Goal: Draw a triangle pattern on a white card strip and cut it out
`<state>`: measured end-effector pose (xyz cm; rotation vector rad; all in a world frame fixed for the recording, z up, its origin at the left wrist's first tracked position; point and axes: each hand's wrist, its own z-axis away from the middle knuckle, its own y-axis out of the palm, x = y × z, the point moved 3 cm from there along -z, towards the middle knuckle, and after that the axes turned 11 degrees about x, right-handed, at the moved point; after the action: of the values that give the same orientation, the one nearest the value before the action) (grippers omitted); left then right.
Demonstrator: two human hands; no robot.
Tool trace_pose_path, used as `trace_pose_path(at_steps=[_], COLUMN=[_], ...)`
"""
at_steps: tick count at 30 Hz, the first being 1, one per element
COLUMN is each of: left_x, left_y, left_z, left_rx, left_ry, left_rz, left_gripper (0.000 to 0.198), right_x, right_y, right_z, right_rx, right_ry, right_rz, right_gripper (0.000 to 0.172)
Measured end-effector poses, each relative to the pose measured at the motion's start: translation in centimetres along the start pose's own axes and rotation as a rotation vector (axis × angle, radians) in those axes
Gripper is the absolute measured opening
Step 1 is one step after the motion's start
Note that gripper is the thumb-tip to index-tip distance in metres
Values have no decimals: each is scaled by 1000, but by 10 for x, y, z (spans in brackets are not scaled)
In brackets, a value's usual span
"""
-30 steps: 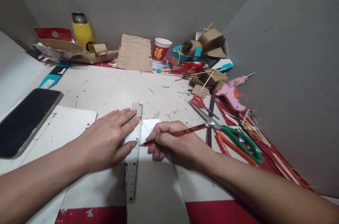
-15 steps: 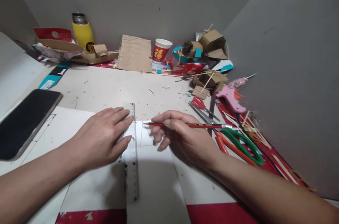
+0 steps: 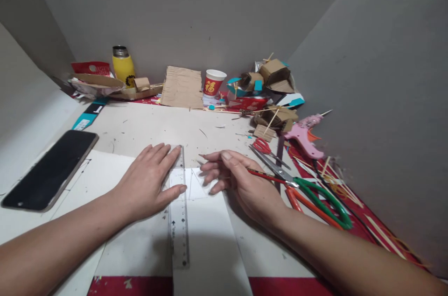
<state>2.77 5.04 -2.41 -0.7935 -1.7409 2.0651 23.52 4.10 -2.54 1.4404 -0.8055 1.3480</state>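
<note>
My left hand (image 3: 149, 184) lies flat with spread fingers, pressing on a clear plastic ruler (image 3: 179, 221) that runs lengthwise over a white paper strip (image 3: 206, 235). My right hand (image 3: 241, 181) holds a red pencil (image 3: 266, 176) between thumb and fingers; its tip points left, lifted just above the paper, and the other fingers hover over thin pencil lines near the strip's top end. A larger white sheet (image 3: 105, 170) lies under my left wrist.
A black phone (image 3: 51, 170) lies at the left. Big green-and-orange scissors (image 3: 315, 193), small red scissors (image 3: 262, 145) and a pink glue gun (image 3: 303, 130) sit to the right. A yellow bottle (image 3: 123, 65), a red paper cup (image 3: 213, 82) and cardboard scraps (image 3: 182, 87) line the back wall.
My right hand lifted the pencil off the paper and turned it flat, tip pointing left. My left hand squared the ruler up along the strip. The camera tilted up a little.
</note>
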Motion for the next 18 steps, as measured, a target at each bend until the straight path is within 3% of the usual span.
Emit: trace_pose_path(at_steps=[7, 15, 18], left_x=[-5, -8, -9], left_y=[-3, -6, -8], left_z=[4, -5, -5], left_rx=[-100, -117, -94], left_ry=[-42, -197, -230], left_rz=[132, 97, 130], left_gripper=[50, 56, 48], right_x=[-2, -2, -3], right_y=[1, 0, -1], right_z=[-1, -5, -6], right_rx=[21, 3, -6], right_ry=[-6, -24, -26], right_rz=[-15, 0, 6], right_gripper=[32, 37, 37])
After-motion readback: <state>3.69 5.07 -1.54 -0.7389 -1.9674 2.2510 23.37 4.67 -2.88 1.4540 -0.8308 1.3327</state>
